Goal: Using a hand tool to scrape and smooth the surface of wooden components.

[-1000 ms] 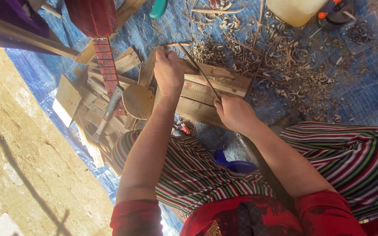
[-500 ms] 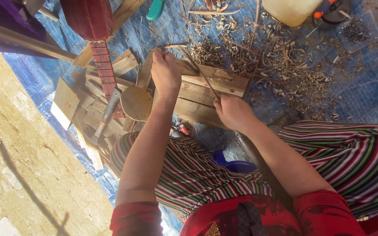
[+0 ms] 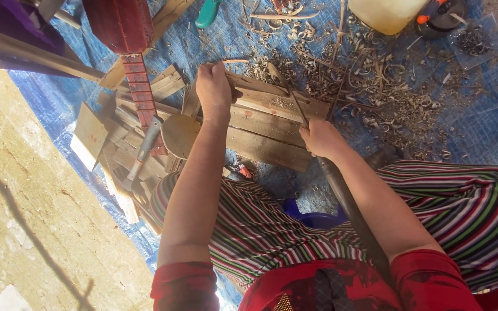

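The left hand (image 3: 214, 86) is closed over the far end of a stack of wooden planks (image 3: 272, 124) lying on the blue tarp (image 3: 479, 126), pressing them down at about 11 o'clock from the person's striped lap. The right hand (image 3: 321, 138), at 1 o'clock, has its grip wrapped tight around a long dark tool handle (image 3: 347, 198) whose thin blade (image 3: 292, 98) rests slanted across the planks' top edge. Wood shavings (image 3: 376, 86) lie scattered beyond at 1 o'clock, and a hammer (image 3: 142, 151) lies among offcuts at 9 o'clock.
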